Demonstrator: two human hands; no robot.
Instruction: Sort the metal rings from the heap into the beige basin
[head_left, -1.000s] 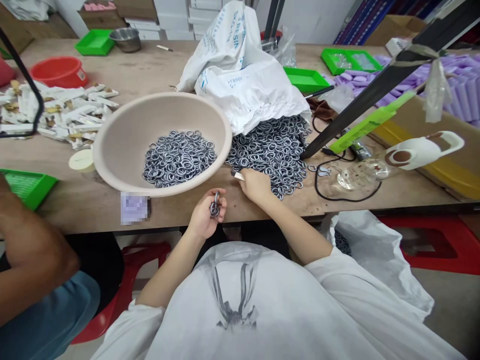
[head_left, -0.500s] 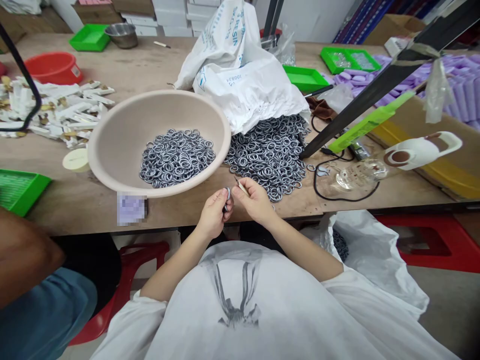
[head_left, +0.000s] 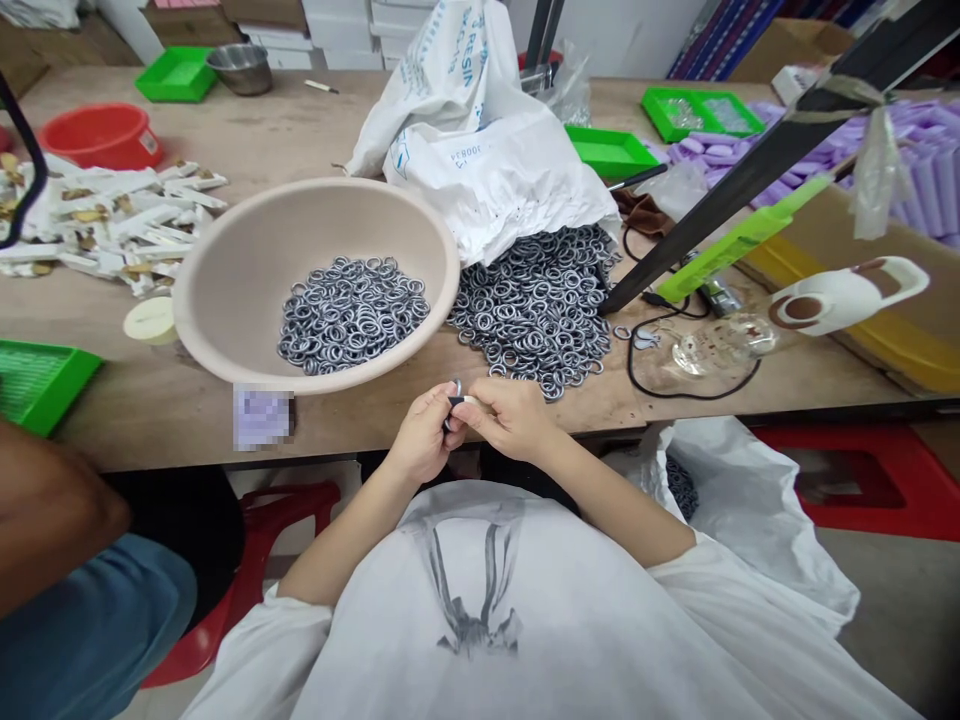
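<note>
My left hand (head_left: 421, 436) pinches a grey ring (head_left: 458, 387) above the table's front edge, its fingers mostly hiding the ring. Against it, my right hand (head_left: 517, 420) grips a slim tool (head_left: 469, 400) with a pale handle and dark tip; the tip meets the ring or lies right beside it. Beyond my hands, a heap of similar grey rings (head_left: 532, 310) spills from a white woven sack (head_left: 502, 180). Left of the heap stands a wide beige basin (head_left: 225, 235) with more rings (head_left: 352, 315) in its bottom.
White strips (head_left: 142, 225) lie piled at left, near a red basin (head_left: 101, 137). A slanted black post (head_left: 690, 220) rises at right, beside a clear bottle with a white lid (head_left: 832, 298) and a black cord. A person's arm (head_left: 52, 520) is at lower left.
My right hand has moved slightly down and turned, bringing the tool's tip across to the ring in my left hand. My left hand has barely shifted.
</note>
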